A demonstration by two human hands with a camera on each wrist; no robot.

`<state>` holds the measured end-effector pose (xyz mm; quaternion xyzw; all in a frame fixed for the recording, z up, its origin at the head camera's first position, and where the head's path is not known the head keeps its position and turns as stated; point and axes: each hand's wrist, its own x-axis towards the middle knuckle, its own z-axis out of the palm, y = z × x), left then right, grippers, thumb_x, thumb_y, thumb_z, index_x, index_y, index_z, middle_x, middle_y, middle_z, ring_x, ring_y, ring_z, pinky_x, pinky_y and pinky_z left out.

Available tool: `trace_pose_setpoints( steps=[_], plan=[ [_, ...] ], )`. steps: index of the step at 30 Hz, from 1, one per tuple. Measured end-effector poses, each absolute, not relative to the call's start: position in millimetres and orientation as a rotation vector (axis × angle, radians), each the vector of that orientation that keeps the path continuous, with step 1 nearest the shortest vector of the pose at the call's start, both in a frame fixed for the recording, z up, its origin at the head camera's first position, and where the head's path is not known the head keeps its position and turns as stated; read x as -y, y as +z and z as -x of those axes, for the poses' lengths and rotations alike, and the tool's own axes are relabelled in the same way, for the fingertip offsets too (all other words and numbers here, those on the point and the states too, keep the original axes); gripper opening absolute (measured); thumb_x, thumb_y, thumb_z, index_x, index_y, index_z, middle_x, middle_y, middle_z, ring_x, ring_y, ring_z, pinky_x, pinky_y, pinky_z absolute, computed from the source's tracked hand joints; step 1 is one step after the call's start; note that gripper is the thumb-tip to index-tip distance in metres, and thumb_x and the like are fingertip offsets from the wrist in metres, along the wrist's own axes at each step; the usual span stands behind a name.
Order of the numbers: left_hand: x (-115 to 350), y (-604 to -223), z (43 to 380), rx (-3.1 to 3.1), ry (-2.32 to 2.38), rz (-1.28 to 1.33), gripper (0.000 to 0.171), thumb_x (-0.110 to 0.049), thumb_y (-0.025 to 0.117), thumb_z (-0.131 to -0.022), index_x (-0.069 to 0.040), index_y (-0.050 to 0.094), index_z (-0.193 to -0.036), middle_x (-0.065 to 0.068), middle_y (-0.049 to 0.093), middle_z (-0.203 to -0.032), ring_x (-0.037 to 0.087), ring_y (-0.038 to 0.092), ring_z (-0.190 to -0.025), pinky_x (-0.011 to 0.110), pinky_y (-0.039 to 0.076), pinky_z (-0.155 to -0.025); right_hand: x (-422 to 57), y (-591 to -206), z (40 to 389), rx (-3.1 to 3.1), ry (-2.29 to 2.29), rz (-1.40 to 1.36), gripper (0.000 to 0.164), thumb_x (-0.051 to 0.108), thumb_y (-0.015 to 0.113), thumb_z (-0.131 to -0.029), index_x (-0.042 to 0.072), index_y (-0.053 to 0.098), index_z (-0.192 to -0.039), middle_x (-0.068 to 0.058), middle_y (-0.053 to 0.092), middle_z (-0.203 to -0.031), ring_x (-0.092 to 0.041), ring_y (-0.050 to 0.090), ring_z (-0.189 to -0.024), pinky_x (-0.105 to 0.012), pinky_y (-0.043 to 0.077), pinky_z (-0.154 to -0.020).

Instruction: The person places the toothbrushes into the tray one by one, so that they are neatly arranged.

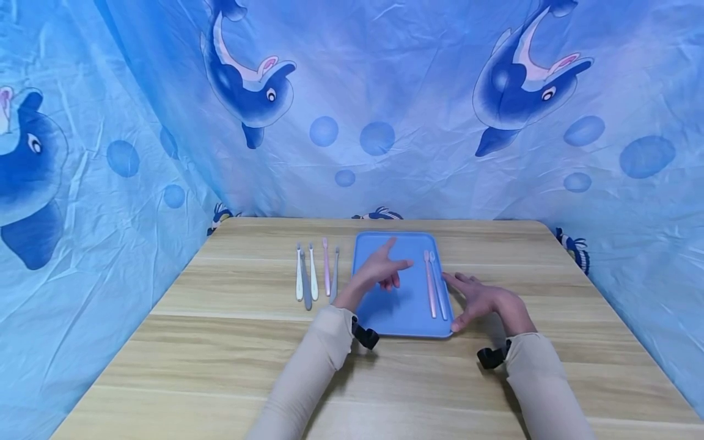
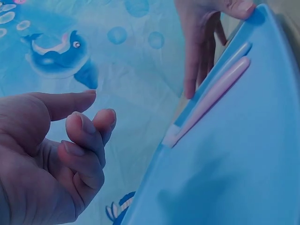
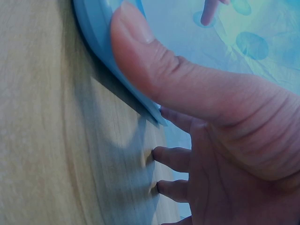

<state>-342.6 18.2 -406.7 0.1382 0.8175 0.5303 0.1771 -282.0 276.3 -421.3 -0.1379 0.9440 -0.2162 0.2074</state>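
A blue tray (image 1: 396,324) lies on the wooden table, with a pink toothbrush (image 1: 431,290) and a light blue toothbrush (image 1: 439,288) side by side along its right part. Over the tray's left half hovers my left hand (image 1: 381,267), thumb and index finger stretched out, the others loosely bent, holding nothing. My right hand (image 1: 484,300) is spread at the tray's right side. In the right wrist view its thumb (image 3: 136,51) rests on the rim near the corner, and other fingertips reach down to the tabletop beside the tray.
Left of the tray lie more toothbrushes in a loose row: two white ones (image 1: 299,284), (image 1: 313,278), two grey ones (image 1: 306,287), (image 1: 335,275) and a pink one (image 1: 327,272). A blue dolphin-print curtain (image 1: 352,91) hangs behind the table and along its sides.
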Motion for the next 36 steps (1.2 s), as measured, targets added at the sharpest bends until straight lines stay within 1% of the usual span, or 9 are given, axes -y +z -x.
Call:
trace_pose_setpoints(
  steps=[3, 7, 11, 19, 30, 36],
  plan=[
    [-12, -403, 343, -2.311, 1.513, -0.393, 0.088, -0.038, 0.066, -0.096, -0.026, 0.009, -0.163, 0.004, 0.061, -0.055, 0.014, 0.05, -0.039, 0.029, 0.039, -0.041, -277, -421, 282, -2.629, -0.601, 0.377, 0.132, 0.054, 0.089, -0.065, 0.01, 0.011, -0.161, -0.035, 0.005, -0.163, -0.064, 0.002, -0.146, -0.084, 0.016, -0.109],
    [-4, -401, 346, -2.306, 1.527, -0.417, 0.089, -0.036, 0.065, -0.097, -0.023, 0.007, -0.163, 0.004, 0.061, -0.054, 0.013, 0.049, -0.038, 0.028, 0.039, -0.04, -277, -421, 281, -2.634, -0.608, 0.39, 0.132, 0.054, 0.09, -0.065, 0.009, 0.011, -0.161, -0.035, 0.005, -0.163, -0.064, 0.003, -0.147, -0.084, 0.016, -0.109],
    [5, -398, 348, -2.287, 1.543, -0.422, 0.09, -0.036, 0.065, -0.097, -0.022, 0.006, -0.163, 0.003, 0.06, -0.053, 0.012, 0.048, -0.038, 0.025, 0.038, -0.039, -276, -422, 281, -2.635, -0.612, 0.396, 0.132, 0.054, 0.09, -0.064, 0.01, 0.011, -0.161, -0.035, 0.005, -0.163, -0.064, 0.003, -0.147, -0.084, 0.016, -0.109],
    [27, -399, 353, -2.305, 1.545, -0.359, 0.09, -0.038, 0.066, -0.096, -0.025, 0.008, -0.163, 0.003, 0.059, -0.053, 0.012, 0.048, -0.037, 0.027, 0.039, -0.04, -276, -422, 281, -2.635, -0.618, 0.415, 0.133, 0.054, 0.09, -0.064, 0.008, 0.011, -0.161, -0.036, 0.004, -0.163, -0.064, 0.002, -0.146, -0.084, 0.017, -0.108],
    [44, -396, 356, -2.326, 1.575, -0.358, 0.09, -0.035, 0.065, -0.097, -0.021, 0.006, -0.163, 0.003, 0.059, -0.053, 0.011, 0.048, -0.038, 0.023, 0.039, -0.037, -277, -423, 281, -2.641, -0.615, 0.412, 0.134, 0.056, 0.09, -0.063, 0.008, 0.011, -0.161, -0.036, 0.005, -0.163, -0.064, 0.003, -0.146, -0.084, 0.017, -0.108],
    [55, -396, 358, -2.326, 1.597, -0.381, 0.085, -0.033, 0.066, -0.097, -0.024, 0.012, -0.162, 0.004, 0.059, -0.053, 0.012, 0.048, -0.037, 0.024, 0.038, -0.037, -277, -423, 281, -2.64, -0.619, 0.42, 0.134, 0.056, 0.09, -0.063, 0.008, 0.011, -0.161, -0.036, 0.005, -0.163, -0.064, 0.003, -0.147, -0.083, 0.018, -0.108]
  ],
)
